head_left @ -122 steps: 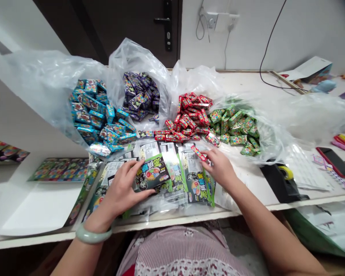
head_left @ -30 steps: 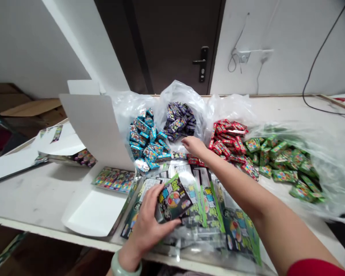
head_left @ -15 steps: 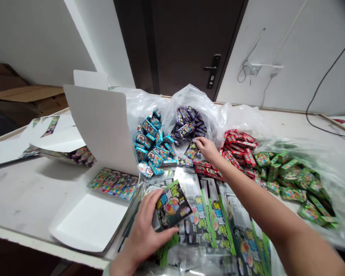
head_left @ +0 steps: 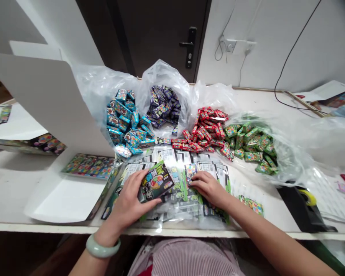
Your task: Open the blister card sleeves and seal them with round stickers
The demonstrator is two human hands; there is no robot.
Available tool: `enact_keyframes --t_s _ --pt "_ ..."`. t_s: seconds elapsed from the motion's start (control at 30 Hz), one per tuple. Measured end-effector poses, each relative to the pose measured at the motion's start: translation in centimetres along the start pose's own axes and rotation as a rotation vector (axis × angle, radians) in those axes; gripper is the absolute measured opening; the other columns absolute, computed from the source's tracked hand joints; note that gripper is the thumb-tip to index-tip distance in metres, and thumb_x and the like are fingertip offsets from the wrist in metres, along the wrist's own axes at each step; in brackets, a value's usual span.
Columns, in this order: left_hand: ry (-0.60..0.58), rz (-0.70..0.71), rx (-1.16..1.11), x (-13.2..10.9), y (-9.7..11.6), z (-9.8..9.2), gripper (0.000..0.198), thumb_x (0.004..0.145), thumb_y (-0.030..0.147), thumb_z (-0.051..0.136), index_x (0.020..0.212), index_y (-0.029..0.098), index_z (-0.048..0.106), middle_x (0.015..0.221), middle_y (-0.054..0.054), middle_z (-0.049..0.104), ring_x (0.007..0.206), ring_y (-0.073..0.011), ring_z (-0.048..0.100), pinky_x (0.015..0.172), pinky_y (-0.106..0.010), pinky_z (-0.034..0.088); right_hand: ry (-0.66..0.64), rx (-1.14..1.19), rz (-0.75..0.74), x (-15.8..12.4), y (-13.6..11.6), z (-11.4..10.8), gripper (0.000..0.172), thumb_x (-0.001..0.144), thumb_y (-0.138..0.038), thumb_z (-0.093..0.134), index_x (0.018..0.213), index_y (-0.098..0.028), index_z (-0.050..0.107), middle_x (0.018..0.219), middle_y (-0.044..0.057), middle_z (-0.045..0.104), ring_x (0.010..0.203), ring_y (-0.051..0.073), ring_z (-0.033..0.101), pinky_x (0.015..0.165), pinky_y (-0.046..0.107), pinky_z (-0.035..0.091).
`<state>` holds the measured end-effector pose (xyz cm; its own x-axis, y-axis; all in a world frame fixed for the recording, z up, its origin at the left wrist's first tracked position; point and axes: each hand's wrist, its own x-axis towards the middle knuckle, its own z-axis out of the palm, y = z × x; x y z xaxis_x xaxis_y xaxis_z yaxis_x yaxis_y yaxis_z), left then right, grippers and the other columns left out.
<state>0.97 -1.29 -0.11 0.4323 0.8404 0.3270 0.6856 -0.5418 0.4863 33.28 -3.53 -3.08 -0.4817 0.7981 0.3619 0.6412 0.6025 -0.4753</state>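
Observation:
My left hand is closed on a black printed bag with green edging, thumb along its lower edge and fingers at its left side. To its right, my right hand pinches a small purple packet, partly hidden by the fingers. Both hands are over several flat black-and-green printed bags in clear plastic. Beyond them are heaps of small packets: blue packets, purple packets, red packets and green packets.
Clear plastic bags surround the heaps. An open white carton with a tall raised flap stands at left, a row of printed packs inside. At right are a black tape dispenser and a loose green packet. The table's front edge is near me.
My right hand has come back from the purple heap with a purple packet, towards the bag in my left hand. The left hand keeps its hold. The view has shifted right and down.

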Motion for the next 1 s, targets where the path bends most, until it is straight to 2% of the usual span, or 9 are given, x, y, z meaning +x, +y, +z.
enact_keyframes --t_s 0.1,0.2,0.27,0.33,0.43,0.53,0.67,0.8,1.0 --pt "-0.015 0.016 0.027 0.1 0.3 -0.1 0.079 0.076 0.048 0.070 0.140 0.024 0.032 0.134 -0.013 0.047 0.126 -0.0336 0.046 0.106 -0.054 0.040 -0.069 -0.040 0.107 0.2 0.5 -0.3 0.057 0.085 -0.038 0.064 0.136 -0.021 0.046 0.138 0.017 0.050 0.133 0.030 0.040 0.105 0.054 0.037" --pt "-0.057 0.048 0.045 0.5 0.5 -0.3 0.079 0.075 0.049 0.071 0.140 0.024 0.033 0.133 -0.014 0.048 0.124 -0.0339 0.047 0.104 -0.054 0.041 -0.207 -0.060 0.186 1.4 1.4 -1.2 0.084 0.071 -0.049 0.076 0.142 -0.020 0.041 0.150 0.019 0.034 0.141 0.037 0.022 0.109 0.060 0.027" --pt "-0.102 0.067 0.052 0.8 0.6 -0.3 0.081 0.073 0.049 0.073 0.139 0.024 0.034 0.133 -0.014 0.048 0.124 -0.0342 0.047 0.104 -0.054 0.042 -0.252 -0.036 0.183 2.1 1.6 -1.8 0.075 0.072 -0.042 0.076 0.138 -0.021 0.047 0.146 0.018 0.041 0.137 0.035 0.033 0.108 0.057 0.029" --pt "-0.126 0.076 0.057 1.0 0.7 -0.2 0.082 0.071 0.047 0.075 0.139 0.024 0.034 0.134 -0.015 0.048 0.124 -0.0346 0.047 0.104 -0.054 0.041 -0.163 0.026 0.184 2.6 1.1 -2.6 0.067 0.074 -0.035 0.074 0.134 -0.021 0.050 0.140 0.016 0.046 0.130 0.031 0.042 0.107 0.053 0.033" --pt "-0.133 0.091 0.048 1.3 0.9 -0.2 0.084 0.070 0.045 0.076 0.139 0.023 0.033 0.134 -0.015 0.047 0.125 -0.0343 0.045 0.106 -0.054 0.039 -0.067 0.118 0.104 3.3 -0.8 -4.6 0.066 0.076 -0.037 0.074 0.136 -0.025 0.048 0.142 0.014 0.044 0.131 0.028 0.041 0.107 0.050 0.035" --pt "-0.150 0.136 0.009 1.8 1.1 -0.3 0.087 0.070 0.045 0.077 0.140 0.022 0.032 0.135 -0.015 0.046 0.127 -0.0329 0.043 0.107 -0.052 0.038 -0.221 0.060 -0.051 4.4 -3.0 -6.9 0.067 0.075 -0.038 0.075 0.136 -0.026 0.049 0.142 0.012 0.044 0.130 0.028 0.040 0.106 0.049 0.036" --pt "-0.186 0.189 -0.022 2.1 1.3 -0.4 0.089 0.070 0.047 0.077 0.142 0.022 0.031 0.136 -0.014 0.044 0.127 -0.0320 0.042 0.108 -0.050 0.038 -0.367 -0.122 -0.093 6.1 -4.5 -8.5 0.066 0.074 -0.036 0.077 0.134 -0.021 0.052 0.140 0.017 0.046 0.123 0.031 0.045 0.100 0.050 0.040" --pt "-0.176 0.176 -0.042 1.8 1.2 -0.2 0.090 0.069 0.047 0.077 0.142 0.022 0.030 0.136 -0.014 0.044 0.128 -0.0322 0.041 0.108 -0.051 0.036 -0.418 -0.184 -0.113 6.7 -4.7 -8.9 0.067 0.074 -0.034 0.077 0.135 -0.019 0.052 0.138 0.018 0.047 0.122 0.033 0.045 0.099 0.050 0.041" --pt "-0.145 0.153 -0.071 1.3 1.0 0.1 0.091 0.069 0.046 0.078 0.142 0.021 0.030 0.137 -0.014 0.043 0.128 -0.0315 0.041 0.109 -0.051 0.036 -0.466 -0.037 -0.121 6.6 -4.5 -10.0 0.062 0.077 -0.035 0.073 0.135 -0.024 0.052 0.138 0.013 0.048 0.122 0.029 0.046 0.101 0.048 0.040"
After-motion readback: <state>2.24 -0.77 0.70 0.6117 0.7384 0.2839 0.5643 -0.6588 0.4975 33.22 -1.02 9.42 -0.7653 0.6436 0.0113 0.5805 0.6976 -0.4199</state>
